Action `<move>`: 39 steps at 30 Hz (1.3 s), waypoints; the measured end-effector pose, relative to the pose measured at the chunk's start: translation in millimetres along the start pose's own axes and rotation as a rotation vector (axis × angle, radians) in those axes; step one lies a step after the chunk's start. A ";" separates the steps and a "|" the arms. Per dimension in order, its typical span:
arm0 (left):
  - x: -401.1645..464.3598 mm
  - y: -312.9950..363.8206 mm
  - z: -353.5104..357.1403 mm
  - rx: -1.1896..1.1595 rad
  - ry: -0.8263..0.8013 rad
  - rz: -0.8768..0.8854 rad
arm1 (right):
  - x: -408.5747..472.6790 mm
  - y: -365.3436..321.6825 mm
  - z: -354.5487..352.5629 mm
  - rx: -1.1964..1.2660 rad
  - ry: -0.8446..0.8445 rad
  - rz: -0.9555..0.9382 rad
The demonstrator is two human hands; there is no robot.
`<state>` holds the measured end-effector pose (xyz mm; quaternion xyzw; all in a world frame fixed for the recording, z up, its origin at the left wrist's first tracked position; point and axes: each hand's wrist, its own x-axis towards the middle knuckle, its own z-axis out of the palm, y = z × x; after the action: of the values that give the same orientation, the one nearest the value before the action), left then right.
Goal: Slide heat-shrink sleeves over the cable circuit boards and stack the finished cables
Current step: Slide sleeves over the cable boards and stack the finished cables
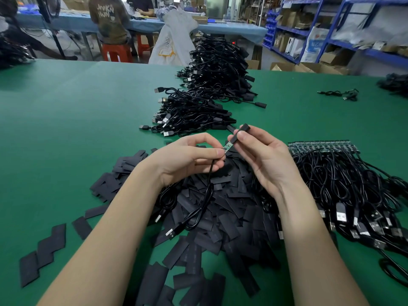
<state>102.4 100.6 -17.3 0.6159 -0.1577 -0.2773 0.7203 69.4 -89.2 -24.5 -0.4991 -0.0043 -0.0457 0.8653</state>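
While sleeve starts over circuit board: pinched by right hand, cable gripped by left hand; finished stacks behind, many unsleeved cables left.

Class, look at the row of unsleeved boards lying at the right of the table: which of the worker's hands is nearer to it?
Right. The right hand, holding a sleeve, is just left of the boards; the left hand, pinching the cable, lies farther left.
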 end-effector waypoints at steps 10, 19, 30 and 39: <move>-3.6 1.5 -13.1 -0.006 -0.030 -0.010 | -1.1 6.3 10.3 0.110 -0.082 0.111; -3.1 1.1 -13.8 0.008 -0.008 -0.004 | -0.2 9.6 13.5 0.131 -0.079 0.073; -3.5 2.9 -14.3 -0.009 0.006 -0.002 | -1.7 9.3 14.9 0.169 -0.074 0.062; -3.7 2.5 -16.0 -0.044 0.016 0.001 | -2.5 8.4 13.8 0.139 -0.109 0.052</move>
<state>109.0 115.8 -17.5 0.6020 -0.1460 -0.2756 0.7350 68.2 -73.0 -24.9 -0.4395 -0.0415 0.0046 0.8972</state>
